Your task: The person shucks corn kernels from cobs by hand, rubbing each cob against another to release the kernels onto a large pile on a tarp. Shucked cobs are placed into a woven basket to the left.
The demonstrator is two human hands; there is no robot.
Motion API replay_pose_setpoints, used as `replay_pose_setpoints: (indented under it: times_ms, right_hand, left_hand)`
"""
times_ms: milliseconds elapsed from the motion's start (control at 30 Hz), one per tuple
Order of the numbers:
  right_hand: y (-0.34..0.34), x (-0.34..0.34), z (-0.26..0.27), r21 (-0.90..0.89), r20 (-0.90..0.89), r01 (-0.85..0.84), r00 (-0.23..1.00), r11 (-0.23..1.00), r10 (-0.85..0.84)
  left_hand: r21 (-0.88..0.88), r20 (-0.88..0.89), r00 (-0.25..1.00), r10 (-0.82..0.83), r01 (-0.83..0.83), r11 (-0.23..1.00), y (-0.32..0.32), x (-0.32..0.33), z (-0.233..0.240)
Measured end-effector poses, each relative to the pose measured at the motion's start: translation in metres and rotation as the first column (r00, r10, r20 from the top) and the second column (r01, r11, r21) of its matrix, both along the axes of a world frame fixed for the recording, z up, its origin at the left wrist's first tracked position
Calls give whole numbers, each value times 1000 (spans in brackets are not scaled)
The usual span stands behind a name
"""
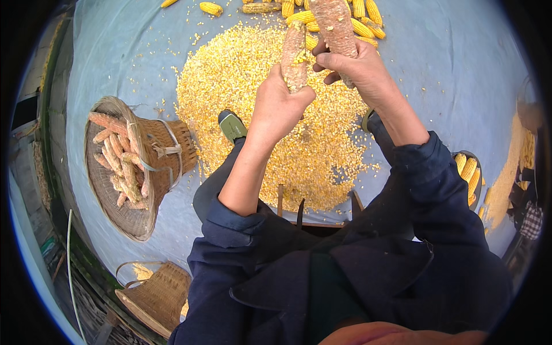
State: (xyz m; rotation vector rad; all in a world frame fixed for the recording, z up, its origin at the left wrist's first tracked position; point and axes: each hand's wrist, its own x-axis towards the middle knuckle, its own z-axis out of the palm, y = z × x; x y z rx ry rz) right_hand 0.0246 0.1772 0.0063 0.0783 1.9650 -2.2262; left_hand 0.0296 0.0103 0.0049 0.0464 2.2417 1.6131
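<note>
My left hand [278, 105] grips the lower end of a mostly bare corn cob [295, 54], which stands nearly upright and still carries a few yellow kernels. My right hand [362, 69] holds a larger, stripped corn cob [333, 30], its top cut off by the upper edge of the view. The two cobs are close together but apart. Below both hands spreads a wide heap of loose corn kernels [233, 64]. Several unshelled yellow ears of corn [361, 29] lie beyond the heap, partly hidden by the right-hand cob.
A woven basket [166, 146] of bare cobs lies tipped at the left. Another woven basket [159, 293] is at lower left. A container of corn ears [470, 172] stands at right. My shoe [233, 126] rests among kernels on the blue sheet [431, 56].
</note>
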Motion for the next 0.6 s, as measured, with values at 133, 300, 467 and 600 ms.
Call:
replay_pose_setpoints:
  times_ms: [133,300,467,600]
  right_hand:
    - [1,1,-6,48,-4,-26,1000,998,26]
    - [-3,1,-5,90,-3,0,1000,996,0]
    - [-6,0,-8,130,-52,67,997,989,-61]
    - [-2,1,-7,-62,74,-10,997,998,14]
  left_hand:
    - [-279,-185,981,-55,1,960,3,3,-1]
    - [-491,-229,960,-159,27,871,8,6,5]
    - [-475,-248,950,-188,49,879,10,8,1]
    - [175,125,990,-68,45,983,7,4,2]
